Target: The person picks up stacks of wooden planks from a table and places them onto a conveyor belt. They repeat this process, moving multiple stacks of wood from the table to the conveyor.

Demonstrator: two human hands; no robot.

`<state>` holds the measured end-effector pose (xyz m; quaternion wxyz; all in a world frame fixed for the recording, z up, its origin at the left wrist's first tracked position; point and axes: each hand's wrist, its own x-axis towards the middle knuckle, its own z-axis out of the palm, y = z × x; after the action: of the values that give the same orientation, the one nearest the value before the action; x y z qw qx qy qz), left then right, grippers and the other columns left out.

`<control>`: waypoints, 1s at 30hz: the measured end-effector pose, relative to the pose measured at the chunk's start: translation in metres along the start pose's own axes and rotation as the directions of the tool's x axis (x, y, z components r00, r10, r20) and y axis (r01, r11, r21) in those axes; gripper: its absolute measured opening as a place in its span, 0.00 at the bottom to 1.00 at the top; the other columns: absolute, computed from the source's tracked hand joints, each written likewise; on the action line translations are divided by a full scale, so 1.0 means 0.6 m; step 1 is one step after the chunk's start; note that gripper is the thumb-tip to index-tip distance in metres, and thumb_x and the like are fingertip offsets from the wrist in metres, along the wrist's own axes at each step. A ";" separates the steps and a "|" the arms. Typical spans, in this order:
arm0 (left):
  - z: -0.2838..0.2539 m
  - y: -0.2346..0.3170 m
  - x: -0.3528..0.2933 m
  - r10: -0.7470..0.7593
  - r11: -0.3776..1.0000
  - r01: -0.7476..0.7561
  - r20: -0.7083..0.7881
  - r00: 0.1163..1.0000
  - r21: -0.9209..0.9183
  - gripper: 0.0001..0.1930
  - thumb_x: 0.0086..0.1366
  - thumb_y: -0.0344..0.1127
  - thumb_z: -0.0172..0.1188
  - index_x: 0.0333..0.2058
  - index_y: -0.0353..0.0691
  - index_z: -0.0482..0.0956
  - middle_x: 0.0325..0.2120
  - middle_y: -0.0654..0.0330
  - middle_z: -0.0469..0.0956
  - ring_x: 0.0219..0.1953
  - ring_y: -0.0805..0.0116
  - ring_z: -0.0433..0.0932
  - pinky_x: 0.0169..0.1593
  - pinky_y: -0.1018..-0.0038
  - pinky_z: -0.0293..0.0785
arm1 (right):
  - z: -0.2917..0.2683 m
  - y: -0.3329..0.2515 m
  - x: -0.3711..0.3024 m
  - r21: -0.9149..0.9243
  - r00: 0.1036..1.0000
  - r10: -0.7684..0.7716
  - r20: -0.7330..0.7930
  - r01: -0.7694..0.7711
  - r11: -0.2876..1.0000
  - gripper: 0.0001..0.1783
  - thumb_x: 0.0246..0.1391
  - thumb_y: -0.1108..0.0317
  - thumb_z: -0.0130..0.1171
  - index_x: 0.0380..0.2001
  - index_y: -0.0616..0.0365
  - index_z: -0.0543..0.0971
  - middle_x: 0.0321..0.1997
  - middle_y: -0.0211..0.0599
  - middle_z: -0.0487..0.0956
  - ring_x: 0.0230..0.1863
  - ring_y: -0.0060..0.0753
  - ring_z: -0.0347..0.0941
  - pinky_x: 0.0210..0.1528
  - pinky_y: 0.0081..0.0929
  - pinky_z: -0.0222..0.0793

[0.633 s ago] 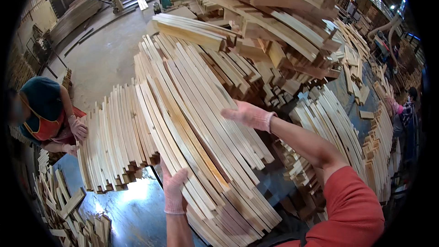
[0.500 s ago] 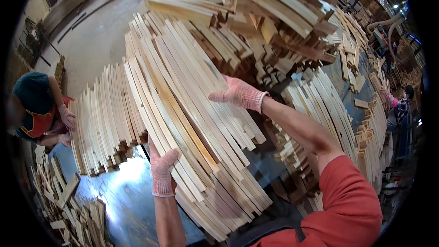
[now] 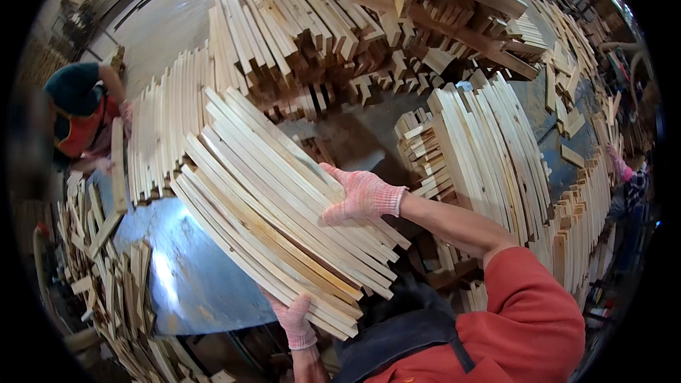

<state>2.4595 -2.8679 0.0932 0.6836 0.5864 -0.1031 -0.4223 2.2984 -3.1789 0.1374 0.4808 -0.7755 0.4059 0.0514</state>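
Observation:
A wide bundle of pale wooden strips (image 3: 273,195), laid side by side, lies slantwise between my hands in front of my body. My left hand (image 3: 294,319), in a pink knitted glove, grips the bundle's near left edge; its thumb shows and the other fingers are hidden beneath the wood. At the right edge my right hand (image 3: 369,195), gloved alike, is clamped on the strips, its fingertips partly out of sight. One strip (image 3: 305,252) is yellower than the others. The bundle's near ends reach close to my dark apron (image 3: 397,340).
A metal-topped table (image 3: 206,291) extends under and left of the bundle. Beyond lie a row of strips (image 3: 159,135) and tall lumber stacks (image 3: 284,28). Another stack (image 3: 489,149) stands right. Offcuts (image 3: 113,291) are heaped left. A co-worker (image 3: 85,113) stands far left, beside an upright board (image 3: 118,167).
The bundle has come off the strips beneath it, nearer my body, with both hands on it. My view has shifted. A board now stands upright by the co-worker on the left.

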 end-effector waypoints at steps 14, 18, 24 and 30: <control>-0.034 -0.124 -0.069 -0.173 0.965 0.188 -0.092 0.981 0.184 0.48 0.57 0.28 0.73 0.75 0.37 0.58 0.60 0.55 0.72 0.56 0.61 0.76 0.60 0.67 0.77 | 0.174 0.075 -0.021 -0.244 0.999 0.025 -0.041 -0.034 0.969 0.48 0.51 0.37 0.68 0.62 0.67 0.74 0.57 0.59 0.83 0.60 0.54 0.81 0.64 0.45 0.76; -0.030 -0.151 -0.094 -0.030 0.990 0.041 -0.080 0.996 0.136 0.49 0.58 0.22 0.68 0.77 0.39 0.54 0.65 0.52 0.70 0.62 0.57 0.75 0.66 0.64 0.74 | 0.235 0.099 -0.019 -0.185 0.973 0.010 -0.232 -0.054 0.981 0.45 0.51 0.46 0.67 0.66 0.66 0.73 0.57 0.58 0.83 0.58 0.59 0.80 0.62 0.47 0.76; -0.041 -0.132 -0.151 -0.038 0.998 0.043 -0.111 0.993 0.036 0.53 0.60 0.25 0.68 0.79 0.42 0.47 0.69 0.46 0.67 0.63 0.51 0.74 0.69 0.56 0.72 | 0.265 0.046 -0.158 0.052 0.803 -0.221 -0.554 0.298 0.953 0.44 0.54 0.54 0.64 0.70 0.69 0.68 0.65 0.61 0.76 0.65 0.58 0.74 0.68 0.44 0.71; 0.029 -0.107 -0.148 0.088 0.954 -0.078 -0.020 0.996 0.289 0.53 0.64 0.26 0.69 0.80 0.43 0.43 0.62 0.50 0.72 0.58 0.56 0.76 0.59 0.61 0.79 | 0.258 0.002 -0.287 0.299 0.822 -0.172 -0.543 0.381 0.875 0.44 0.57 0.53 0.65 0.71 0.69 0.69 0.69 0.60 0.74 0.70 0.59 0.71 0.73 0.43 0.67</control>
<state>2.3641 -2.8155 0.0728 0.6095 0.6817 -0.1769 -0.3640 2.2310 -2.9574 0.1354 0.5073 -0.7001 0.3986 -0.3059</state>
